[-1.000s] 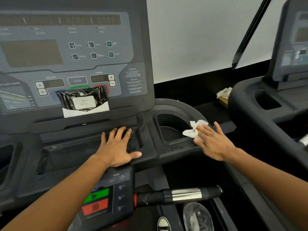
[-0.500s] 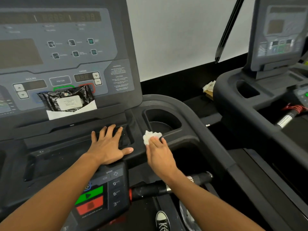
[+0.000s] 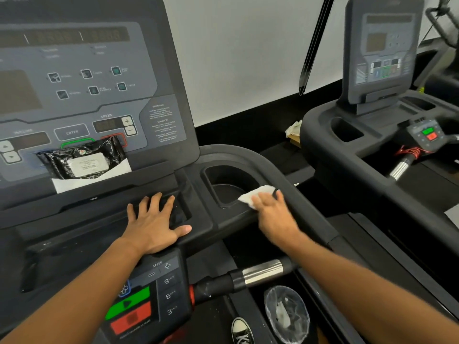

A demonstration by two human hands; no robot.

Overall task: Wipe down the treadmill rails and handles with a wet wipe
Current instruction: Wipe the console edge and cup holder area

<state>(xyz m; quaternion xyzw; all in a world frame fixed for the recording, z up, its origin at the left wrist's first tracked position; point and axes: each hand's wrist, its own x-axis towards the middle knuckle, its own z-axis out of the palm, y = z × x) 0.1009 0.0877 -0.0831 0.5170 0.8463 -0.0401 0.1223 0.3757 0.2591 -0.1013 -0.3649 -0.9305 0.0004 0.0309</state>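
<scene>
My right hand [image 3: 274, 216] lies flat over a white wet wipe [image 3: 252, 194] and presses it onto the front right rim of the cup holder [image 3: 228, 184], where the black right rail [image 3: 305, 202] curves back toward me. My left hand [image 3: 154, 224] rests flat, fingers spread, on the console tray [image 3: 74, 234] below the display. Lower down, a black handlebar with a chrome sensor band [image 3: 262, 271] sticks out to the right.
A black pack of wipes [image 3: 83, 161] leans on the console ledge. The speed keypad [image 3: 149, 299] sits under my left wrist. A second treadmill [image 3: 347, 155] stands close on the right. A clear plastic bag [image 3: 285, 314] and a shoe [image 3: 242, 331] are below.
My right hand swept the wipe left across the cup holder's front rim, then back right toward the rail. My left hand stayed flat on the tray.
</scene>
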